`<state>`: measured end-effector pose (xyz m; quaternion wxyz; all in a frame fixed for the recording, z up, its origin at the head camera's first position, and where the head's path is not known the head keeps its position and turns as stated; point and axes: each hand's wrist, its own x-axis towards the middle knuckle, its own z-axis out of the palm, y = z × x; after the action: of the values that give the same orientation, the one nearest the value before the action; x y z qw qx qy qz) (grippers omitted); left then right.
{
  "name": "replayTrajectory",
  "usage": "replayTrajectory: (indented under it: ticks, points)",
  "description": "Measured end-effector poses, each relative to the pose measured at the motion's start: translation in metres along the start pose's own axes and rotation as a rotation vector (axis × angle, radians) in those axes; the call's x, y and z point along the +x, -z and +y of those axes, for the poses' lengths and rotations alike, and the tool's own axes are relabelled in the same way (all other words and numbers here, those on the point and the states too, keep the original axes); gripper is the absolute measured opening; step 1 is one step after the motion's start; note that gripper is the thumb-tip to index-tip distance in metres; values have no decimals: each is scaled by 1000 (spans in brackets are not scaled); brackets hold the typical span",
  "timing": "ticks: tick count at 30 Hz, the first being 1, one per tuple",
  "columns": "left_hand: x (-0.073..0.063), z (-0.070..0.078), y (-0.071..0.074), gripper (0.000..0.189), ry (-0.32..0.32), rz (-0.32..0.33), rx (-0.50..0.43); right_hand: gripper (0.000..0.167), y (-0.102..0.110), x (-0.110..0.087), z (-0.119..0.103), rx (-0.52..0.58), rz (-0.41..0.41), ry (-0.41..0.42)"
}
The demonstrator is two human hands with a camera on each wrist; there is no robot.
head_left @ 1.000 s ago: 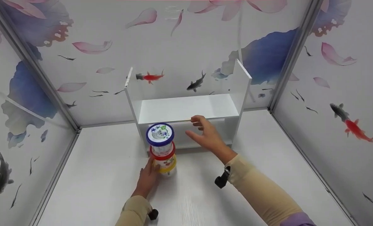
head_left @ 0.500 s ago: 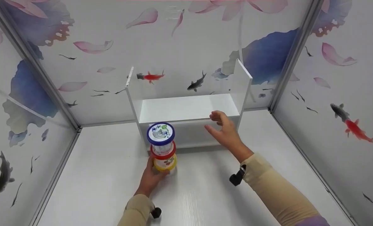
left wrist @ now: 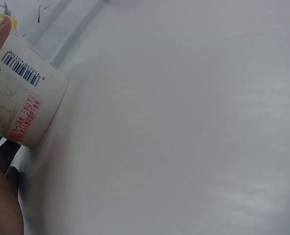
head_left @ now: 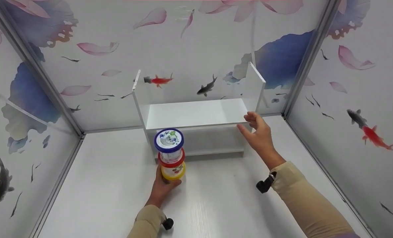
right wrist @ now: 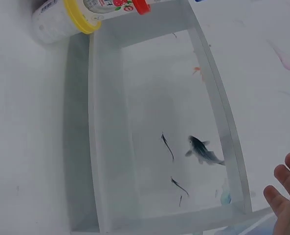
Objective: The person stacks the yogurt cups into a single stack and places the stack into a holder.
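Three lidded tubs stand stacked in front of the shelf's left side: a blue-lidded tub (head_left: 169, 140) on top, a red-lidded tub (head_left: 172, 158) in the middle, a yellow-lidded tub (head_left: 173, 171) at the bottom. My left hand (head_left: 161, 190) grips the bottom tub from its left and near side. In the left wrist view the thumb lies at the yellow lid's edge, and fingers show behind the white wall of the yellow-lidded tub (left wrist: 25, 93) with its barcode. My right hand (head_left: 260, 135) is held in the air by the shelf's right side, holding nothing, fingers loosely bent.
A white two-level shelf unit (head_left: 196, 114) with tall side panels stands at the back of the white table (head_left: 216, 198). Walls with fish and petal prints enclose the table on the left, back and right.
My right hand has moved right, away from the stack towards the shelf's right side. My left hand has shifted lower on the bottom tub, its thumb now round the near side. The stack stays nearly in place.
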<state>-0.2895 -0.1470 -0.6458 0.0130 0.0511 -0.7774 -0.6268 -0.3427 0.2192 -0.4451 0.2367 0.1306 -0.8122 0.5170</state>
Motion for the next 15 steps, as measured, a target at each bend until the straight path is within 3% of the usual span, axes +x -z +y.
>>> replayTrajectory:
  ticks: [8, 15]
  points:
    - [2, -6, -5, 119, -10, 24, -9, 54, 16, 6, 8, 48, 119, -54]
    - [2, -8, -7, 114, -11, 38, 23, 54, 18, 13, 18, 48, 165, -131]
